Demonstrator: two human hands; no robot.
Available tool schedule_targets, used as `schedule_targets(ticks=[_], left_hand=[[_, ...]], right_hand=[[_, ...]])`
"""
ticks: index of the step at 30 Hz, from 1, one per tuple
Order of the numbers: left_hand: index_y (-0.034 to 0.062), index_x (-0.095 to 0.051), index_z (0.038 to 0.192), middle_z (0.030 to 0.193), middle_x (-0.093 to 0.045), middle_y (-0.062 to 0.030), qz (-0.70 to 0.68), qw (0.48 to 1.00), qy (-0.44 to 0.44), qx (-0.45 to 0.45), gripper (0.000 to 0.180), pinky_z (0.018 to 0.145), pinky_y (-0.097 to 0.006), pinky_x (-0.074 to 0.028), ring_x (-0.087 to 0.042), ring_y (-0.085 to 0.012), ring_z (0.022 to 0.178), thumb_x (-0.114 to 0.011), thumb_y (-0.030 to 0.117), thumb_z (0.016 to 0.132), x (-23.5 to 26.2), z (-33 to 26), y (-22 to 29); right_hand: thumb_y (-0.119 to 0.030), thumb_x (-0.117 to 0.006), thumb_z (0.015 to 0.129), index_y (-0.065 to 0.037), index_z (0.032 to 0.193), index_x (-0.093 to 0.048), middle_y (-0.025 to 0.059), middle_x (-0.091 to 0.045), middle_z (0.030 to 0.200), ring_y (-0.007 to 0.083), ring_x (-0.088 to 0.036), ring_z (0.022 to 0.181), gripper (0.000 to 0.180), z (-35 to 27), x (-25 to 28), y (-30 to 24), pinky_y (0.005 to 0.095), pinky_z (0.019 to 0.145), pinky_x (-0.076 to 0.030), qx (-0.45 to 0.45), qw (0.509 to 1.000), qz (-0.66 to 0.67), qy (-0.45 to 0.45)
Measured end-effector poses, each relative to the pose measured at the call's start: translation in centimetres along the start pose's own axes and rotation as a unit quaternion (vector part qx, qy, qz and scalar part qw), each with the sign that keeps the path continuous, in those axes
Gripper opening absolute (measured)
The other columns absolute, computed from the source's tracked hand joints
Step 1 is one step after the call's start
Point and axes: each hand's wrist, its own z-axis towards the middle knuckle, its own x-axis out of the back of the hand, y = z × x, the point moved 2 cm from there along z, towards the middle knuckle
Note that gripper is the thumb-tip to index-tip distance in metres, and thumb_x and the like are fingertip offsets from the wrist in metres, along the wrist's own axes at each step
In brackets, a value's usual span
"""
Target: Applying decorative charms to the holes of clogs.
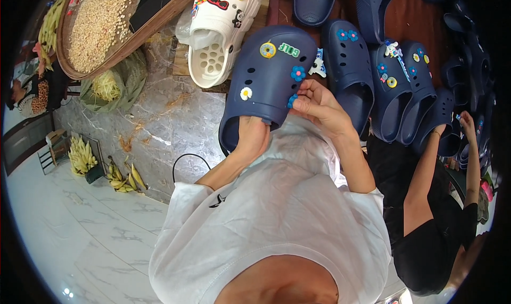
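A large navy clog (266, 70) with its toe pointing away is in front of me. Its upper carries a yellow ring-shaped charm (268, 50), a green lettered charm (289, 50), a blue flower charm (298, 73) and a white daisy charm (246, 93). My left hand (253, 136) reaches into the foot opening and holds the clog; its fingertips are hidden inside. At the clog's right side, my right hand (318, 107) pinches a second blue flower charm (292, 101) between thumb and finger, against the upper.
A white clog (213, 43) with charms stands at the left. Several decorated navy clogs, including one with blue flowers (348, 64), line the brown table on the right. Another person's hand (467, 127) works there. A tray of pale kernels (101, 27) is at the far left.
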Motion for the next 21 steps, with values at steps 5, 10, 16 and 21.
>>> schedule_targets(ticks=[5, 10, 16, 21], left_hand=[[-0.0008, -0.048, 0.135, 0.132, -0.056, -0.0079, 0.025, 0.999, -0.033, 0.002, 0.035, 0.103, -0.032, -0.044, -0.055, -0.0149, 0.118, -0.051, 0.004, 0.101, 0.3, -0.4, -0.2], [-0.0003, -0.046, 0.138, 0.137, -0.054, -0.0094, -0.014, 0.999, -0.010, 0.047, 0.036, 0.107, -0.033, -0.044, -0.055, -0.0168, 0.123, -0.050, 0.007, 0.102, 0.0, 0.2, -0.8], [-0.0013, -0.041, 0.142, 0.141, -0.052, -0.0135, -0.078, 0.994, -0.074, 0.036, 0.042, 0.114, -0.038, -0.041, -0.053, -0.0226, 0.130, -0.051, 0.007, 0.101, -0.1, 0.8, -0.3], [-0.0075, -0.048, 0.134, 0.134, -0.059, -0.0138, -0.126, 0.987, -0.094, 0.038, 0.053, 0.113, -0.039, -0.042, -0.056, -0.0255, 0.126, -0.053, -0.004, 0.081, 1.7, 1.1, 0.3]], right_hand=[[-0.015, -0.084, 0.080, -0.003, 0.136, -0.040, 0.0088, -0.057, 0.122, 0.0196, -0.061, 0.112, 0.072, 0.1, 0.1, 0.3, 0.0381, 0.102, -0.050, -0.019, 0.999, 0.031, -0.025], [-0.013, -0.081, 0.080, 0.003, 0.141, -0.035, 0.0142, -0.052, 0.127, 0.0214, -0.056, 0.117, 0.078, 0.4, -1.0, -0.2, 0.0358, 0.104, -0.045, 0.025, 0.998, 0.040, -0.030], [-0.019, -0.079, 0.083, 0.005, 0.143, -0.032, 0.0152, -0.053, 0.127, 0.0212, -0.054, 0.119, 0.080, 0.9, -1.5, 0.4, 0.0359, 0.105, -0.044, 0.049, 0.998, -0.019, 0.023], [-0.020, -0.071, 0.092, 0.009, 0.138, -0.042, 0.0157, -0.056, 0.124, 0.0240, -0.058, 0.117, 0.061, 0.3, -1.0, 0.1, 0.0353, 0.101, -0.046, 0.133, 0.975, -0.164, 0.065]])
